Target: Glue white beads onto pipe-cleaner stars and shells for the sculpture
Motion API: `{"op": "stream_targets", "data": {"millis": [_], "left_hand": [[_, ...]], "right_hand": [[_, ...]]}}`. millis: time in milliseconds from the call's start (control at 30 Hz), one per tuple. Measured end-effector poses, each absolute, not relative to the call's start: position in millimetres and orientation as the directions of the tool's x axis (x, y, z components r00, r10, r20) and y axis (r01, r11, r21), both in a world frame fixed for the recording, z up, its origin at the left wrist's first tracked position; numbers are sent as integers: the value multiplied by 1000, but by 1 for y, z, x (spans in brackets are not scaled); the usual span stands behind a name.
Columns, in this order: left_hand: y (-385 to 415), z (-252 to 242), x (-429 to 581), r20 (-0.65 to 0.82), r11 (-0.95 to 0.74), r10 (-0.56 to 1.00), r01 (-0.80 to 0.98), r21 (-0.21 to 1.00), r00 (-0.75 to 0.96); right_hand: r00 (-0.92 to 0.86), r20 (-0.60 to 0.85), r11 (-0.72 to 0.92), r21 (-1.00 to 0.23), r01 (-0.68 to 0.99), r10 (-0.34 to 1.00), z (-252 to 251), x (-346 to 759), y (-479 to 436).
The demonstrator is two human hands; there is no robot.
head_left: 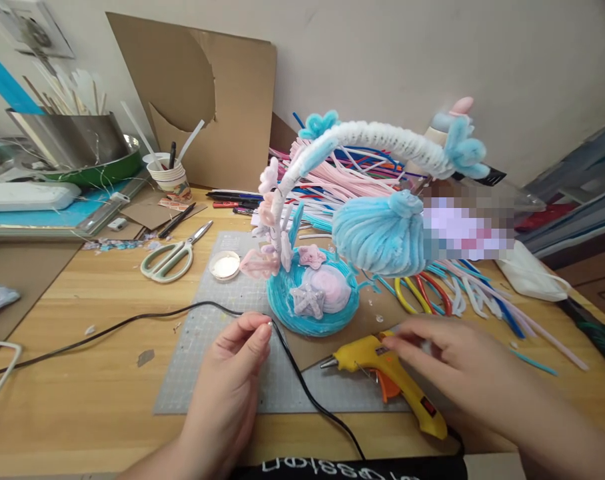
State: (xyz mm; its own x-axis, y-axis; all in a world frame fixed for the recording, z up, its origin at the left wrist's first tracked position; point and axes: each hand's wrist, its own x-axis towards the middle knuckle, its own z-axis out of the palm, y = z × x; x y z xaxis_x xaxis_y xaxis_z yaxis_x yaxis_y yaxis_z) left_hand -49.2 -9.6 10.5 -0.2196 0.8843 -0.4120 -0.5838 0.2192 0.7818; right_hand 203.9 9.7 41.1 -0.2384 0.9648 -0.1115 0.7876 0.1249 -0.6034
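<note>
My left hand [232, 373] is closed in a pinch, with a tiny white bead-like piece [270, 324] just showing at the fingertips. My right hand [447, 353] has its fingers on the upper side of a yellow hot glue gun [370, 353], whose nozzle points left over the grey cutting mat [182, 390]. Behind both hands stands a lamp-like pipe-cleaner craft: a round blue base [282, 313] bears a starfish [307, 301] and a pale shell [332, 288]. From its white arched stem [382, 139] hangs a blue shell-shaped shade [380, 233].
A black cord [307, 390] runs across the mat between my hands. Scissors [175, 259] and a small round dish [225, 265] lie to the left. Pliers [425, 295] and loose pipe cleaners [477, 293] lie right. Cardboard [242, 100] leans against the wall behind a paper cup [167, 177].
</note>
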Motion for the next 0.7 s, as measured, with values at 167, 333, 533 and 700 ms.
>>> {"op": "stream_targets", "data": {"millis": [167,333,533,700], "left_hand": [[-9,11,-48,-414,224,884,-579,784,-219],[-10,11,-50,-386,224,901,-553,803,-196],[-11,11,-50,-365,234,916,-515,825,-168],[-10,12,-49,-353,234,922,-495,837,-159]], "right_hand": [[-325,-46,270,-456,848,945,37,155,36],[-310,-51,258,-434,863,949,26,131,59],[-331,-110,235,-501,833,937,30,123,60],[-345,-207,141,-639,756,916,29,127,62]]}}
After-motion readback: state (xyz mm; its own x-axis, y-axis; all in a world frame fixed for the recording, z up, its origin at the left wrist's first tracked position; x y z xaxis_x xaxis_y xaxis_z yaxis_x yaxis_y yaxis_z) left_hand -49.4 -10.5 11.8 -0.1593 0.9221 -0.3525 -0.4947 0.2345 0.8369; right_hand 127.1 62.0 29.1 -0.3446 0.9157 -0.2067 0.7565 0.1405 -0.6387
